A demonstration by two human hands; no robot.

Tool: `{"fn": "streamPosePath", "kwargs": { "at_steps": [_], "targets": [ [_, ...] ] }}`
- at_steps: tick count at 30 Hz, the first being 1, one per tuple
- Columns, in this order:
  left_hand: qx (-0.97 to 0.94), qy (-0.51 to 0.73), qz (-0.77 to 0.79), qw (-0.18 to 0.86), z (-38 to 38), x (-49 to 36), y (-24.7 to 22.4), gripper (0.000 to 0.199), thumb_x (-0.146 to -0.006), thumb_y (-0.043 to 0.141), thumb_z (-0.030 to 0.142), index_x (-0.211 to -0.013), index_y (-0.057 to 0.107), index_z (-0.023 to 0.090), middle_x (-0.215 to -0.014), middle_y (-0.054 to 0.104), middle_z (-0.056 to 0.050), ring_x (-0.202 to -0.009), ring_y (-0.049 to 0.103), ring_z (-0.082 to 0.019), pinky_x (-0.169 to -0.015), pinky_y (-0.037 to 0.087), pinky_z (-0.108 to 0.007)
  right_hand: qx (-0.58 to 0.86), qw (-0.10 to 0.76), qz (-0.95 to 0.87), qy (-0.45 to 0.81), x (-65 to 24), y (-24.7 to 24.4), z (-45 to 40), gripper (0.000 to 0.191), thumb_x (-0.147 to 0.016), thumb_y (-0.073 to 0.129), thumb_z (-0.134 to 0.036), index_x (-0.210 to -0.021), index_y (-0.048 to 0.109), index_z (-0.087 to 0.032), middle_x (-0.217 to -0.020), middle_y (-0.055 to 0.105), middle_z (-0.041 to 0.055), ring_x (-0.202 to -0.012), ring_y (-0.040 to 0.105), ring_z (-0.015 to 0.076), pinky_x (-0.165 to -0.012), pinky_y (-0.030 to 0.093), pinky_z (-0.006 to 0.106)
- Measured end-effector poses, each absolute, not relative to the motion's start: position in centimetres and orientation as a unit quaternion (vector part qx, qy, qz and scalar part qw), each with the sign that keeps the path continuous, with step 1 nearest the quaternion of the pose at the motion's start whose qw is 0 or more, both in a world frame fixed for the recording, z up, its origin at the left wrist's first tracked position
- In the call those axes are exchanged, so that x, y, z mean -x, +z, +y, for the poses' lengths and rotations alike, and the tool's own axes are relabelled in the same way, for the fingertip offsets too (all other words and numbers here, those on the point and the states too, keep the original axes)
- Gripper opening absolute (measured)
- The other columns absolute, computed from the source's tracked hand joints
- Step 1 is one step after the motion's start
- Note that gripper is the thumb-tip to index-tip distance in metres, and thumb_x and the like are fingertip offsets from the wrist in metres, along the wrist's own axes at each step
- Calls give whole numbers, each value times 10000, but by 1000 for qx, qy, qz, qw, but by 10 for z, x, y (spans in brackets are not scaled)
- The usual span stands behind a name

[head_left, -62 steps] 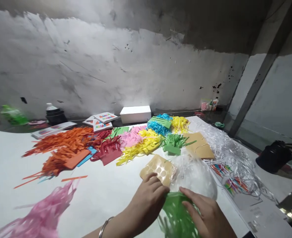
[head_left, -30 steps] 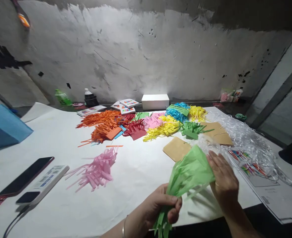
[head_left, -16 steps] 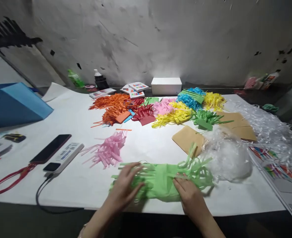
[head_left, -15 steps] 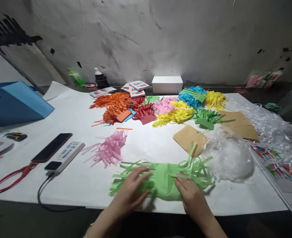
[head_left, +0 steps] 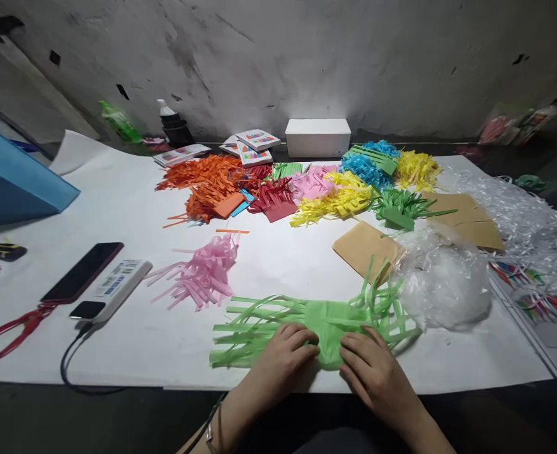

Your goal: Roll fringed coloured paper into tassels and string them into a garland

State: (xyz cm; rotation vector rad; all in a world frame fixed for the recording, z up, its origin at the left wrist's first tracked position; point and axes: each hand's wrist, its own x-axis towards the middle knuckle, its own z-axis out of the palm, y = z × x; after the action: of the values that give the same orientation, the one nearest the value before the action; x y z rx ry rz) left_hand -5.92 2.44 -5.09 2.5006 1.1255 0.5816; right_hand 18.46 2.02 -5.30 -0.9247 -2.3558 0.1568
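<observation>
Lying near the table's [head_left: 288,271] front edge, the fringed green tissue paper [head_left: 328,325] spreads flat beneath both hands, left hand [head_left: 285,353] and right hand [head_left: 375,369] pressing it with loosely curled fingers; pink tissue strips [head_left: 207,271] rest nearby.

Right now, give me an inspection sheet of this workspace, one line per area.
Surface: white sheet, curled up at the far left.
Work items: fringed green tissue paper spread near the front edge; pink tissue fringe farther back, to its left.
Clutter: smartphone beside a white device; crumpled clear plastic at right.
Hands: left hand and right hand on the green tissue, fingers bent; any pinch unclear.
Cables: black cable from the device to the front edge; red cord by the phone; dark cord at left wrist.
Surroundings: marked grey wall; no other person seen.
</observation>
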Motion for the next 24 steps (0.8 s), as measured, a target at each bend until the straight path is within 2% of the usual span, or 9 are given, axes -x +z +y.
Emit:
{"fn": "streamPosePath", "kwargs": {
  "at_steps": [8,11,14,15,17,20,22,24],
  "targets": [
    [-871,226,404,162,23,56,-58,148,-929,580,73,-991,633,197,-1079,716,-47,-1037,568,-222,-942,418,-384,353,290,-888,42,-177,-56,18,183,-967,550,-192,-1108,643,-120,-1066,709,116,-1015,649,270,-970,454,531],
    [-867,222,417,160,23,53,-57,122,-936,567,79,-956,618,188,-1042,717,-43,-986,579,-214,-905,426,-370,368,299,-880,25,-172,-59,18,206,-947,502,-115,-1083,657,-117,-1076,711,123,-1035,647,270,-998,443,526],
    [-872,201,422,145,22,51,-55,122,-909,615,123,-1009,616,194,-1114,708,-56,-1003,582,-237,-912,405,-401,366,299,-881,4,-169,-61,20,282,-918,448,-30,-1083,661,-109,-1120,715,128,-1093,640,252,-1057,424,493],
    [-876,191,420,137,21,50,-55,172,-894,641,136,-1051,616,201,-1158,701,-58,-1029,578,-247,-928,392,-414,358,288,-888,7,-168,-62,20,275,-932,457,-55,-1115,655,-110,-1164,709,128,-1139,625,254,-1075,416,486],
    [-882,177,419,122,21,48,-56,255,-872,674,143,-1108,614,218,-1215,689,-52,-1072,568,-253,-948,373,-420,347,248,-904,21,-169,-66,21,280,-978,509,-207,-1223,620,-127,-1286,665,123,-1247,567,277,-1094,404,503],
    [-880,173,425,125,21,47,-57,246,-871,656,99,-1080,627,225,-1207,692,-40,-1060,572,-233,-926,381,-393,413,195,-889,-6,-179,-77,25,521,-983,507,-485,-1375,523,-143,-1448,533,163,-1353,458,363,-1068,382,611],
    [-874,182,431,133,21,46,-58,232,-874,619,63,-1045,634,219,-1189,697,-41,-1043,575,-231,-907,387,-389,497,200,-843,-53,-193,-82,28,569,-1001,421,-531,-1397,500,-130,-1475,486,208,-1349,446,412,-1016,383,668],
    [-867,196,437,139,22,45,-57,223,-879,579,40,-1005,641,214,-1160,708,-42,-1019,581,-233,-891,393,-392,580,250,-770,-96,-208,-82,30,526,-1023,372,-497,-1333,549,-111,-1433,515,242,-1288,501,428,-966,413,662]
  ]
}}
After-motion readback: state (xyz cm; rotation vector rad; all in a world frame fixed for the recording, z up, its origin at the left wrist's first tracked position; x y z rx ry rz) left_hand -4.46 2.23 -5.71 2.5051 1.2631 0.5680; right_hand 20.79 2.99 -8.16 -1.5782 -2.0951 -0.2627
